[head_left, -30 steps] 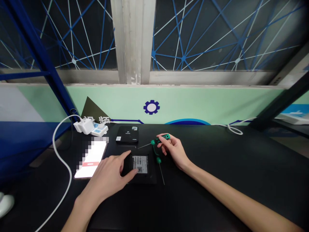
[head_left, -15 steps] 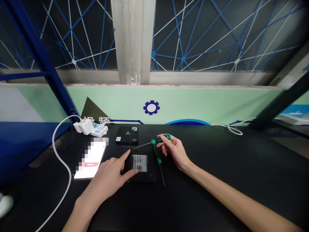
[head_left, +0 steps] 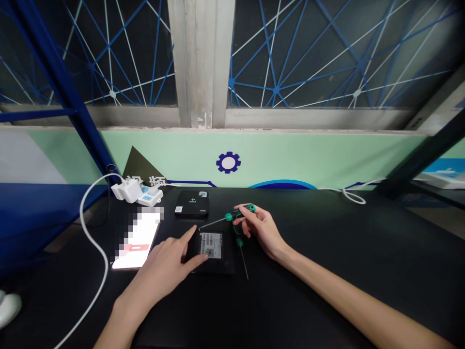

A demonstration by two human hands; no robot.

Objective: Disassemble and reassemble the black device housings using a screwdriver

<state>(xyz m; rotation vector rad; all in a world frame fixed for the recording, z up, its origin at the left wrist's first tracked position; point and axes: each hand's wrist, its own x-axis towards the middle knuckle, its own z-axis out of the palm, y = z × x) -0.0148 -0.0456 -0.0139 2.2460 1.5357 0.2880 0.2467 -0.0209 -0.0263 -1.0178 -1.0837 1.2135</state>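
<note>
My left hand [head_left: 165,269] rests on the left side of a flat black device [head_left: 218,252] with a white label, forefinger and thumb spread against its edge. My right hand [head_left: 259,228] pinches a green-handled screwdriver [head_left: 232,216]. Its thin shaft points left, with the tip near the device's top left corner. A second green-handled screwdriver [head_left: 241,254] lies on the table just right of the device.
A lit phone [head_left: 136,237] lies left of my left hand. Behind it sit a white charger [head_left: 127,190] with a long white cable [head_left: 89,232] and a small black box [head_left: 192,202]. Another white cable [head_left: 350,194] lies at the back right of the black table [head_left: 327,271].
My right hand has lowered the screwdriver and brought its tip left and down toward the device's top left corner. My left hand has hardly moved.
</note>
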